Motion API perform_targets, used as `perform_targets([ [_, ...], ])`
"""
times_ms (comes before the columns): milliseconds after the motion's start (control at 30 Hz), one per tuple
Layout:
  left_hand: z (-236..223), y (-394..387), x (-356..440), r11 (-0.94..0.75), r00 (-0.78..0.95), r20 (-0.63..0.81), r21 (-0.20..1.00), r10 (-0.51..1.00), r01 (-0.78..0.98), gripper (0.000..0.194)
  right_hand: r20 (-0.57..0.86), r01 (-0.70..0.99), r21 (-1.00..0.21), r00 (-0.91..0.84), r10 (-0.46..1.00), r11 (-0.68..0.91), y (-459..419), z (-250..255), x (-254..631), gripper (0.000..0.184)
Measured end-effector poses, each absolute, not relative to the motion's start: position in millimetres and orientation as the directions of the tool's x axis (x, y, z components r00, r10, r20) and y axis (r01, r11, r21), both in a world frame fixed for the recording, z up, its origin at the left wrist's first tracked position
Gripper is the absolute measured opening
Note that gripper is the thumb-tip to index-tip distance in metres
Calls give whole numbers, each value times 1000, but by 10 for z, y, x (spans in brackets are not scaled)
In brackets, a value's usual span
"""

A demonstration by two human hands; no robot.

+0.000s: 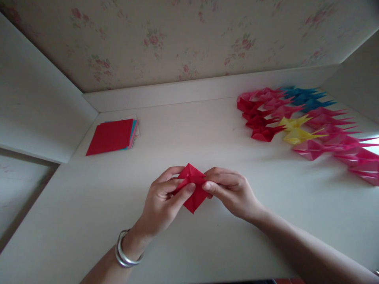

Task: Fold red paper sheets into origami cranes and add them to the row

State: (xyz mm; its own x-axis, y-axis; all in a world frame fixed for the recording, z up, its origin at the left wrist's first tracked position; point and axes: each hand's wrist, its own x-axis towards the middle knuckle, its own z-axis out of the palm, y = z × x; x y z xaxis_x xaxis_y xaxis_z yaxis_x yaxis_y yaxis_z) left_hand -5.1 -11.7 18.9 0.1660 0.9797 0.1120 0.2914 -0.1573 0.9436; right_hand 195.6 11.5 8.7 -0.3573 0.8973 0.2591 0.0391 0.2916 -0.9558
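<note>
A folded red origami paper (pixel 197 192), diamond-shaped with a crease down its middle, is held between both hands above the white table. My left hand (pixel 166 197) grips its left side, the thumb lying on the front face and the fingers partly behind. On the right edge, my right hand (pixel 232 191) pinches the paper between thumb and fingers. The fingers hide parts of both side corners. Two silver bangles circle my left wrist.
A stack of square paper (pixel 111 136), red on top, lies at the left of the white table (pixel 177 134). Rows of folded paper pieces in red (pixel 263 132), pink, yellow (pixel 299 136) and blue (pixel 308 100) stand at the back right. Behind is a flowered wall (pixel 166 43).
</note>
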Motion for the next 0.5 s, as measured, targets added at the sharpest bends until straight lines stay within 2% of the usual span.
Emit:
perform_targets([
  [200,201,-125,-15,-57,81,42,980,996,189,20,26,6,-1000,-339,940,30,76,88,1936,23],
  [500,155,-104,8,-98,116,77,977,990,190,18,70,50,-995,-297,952,89,90,63,1938,21],
])
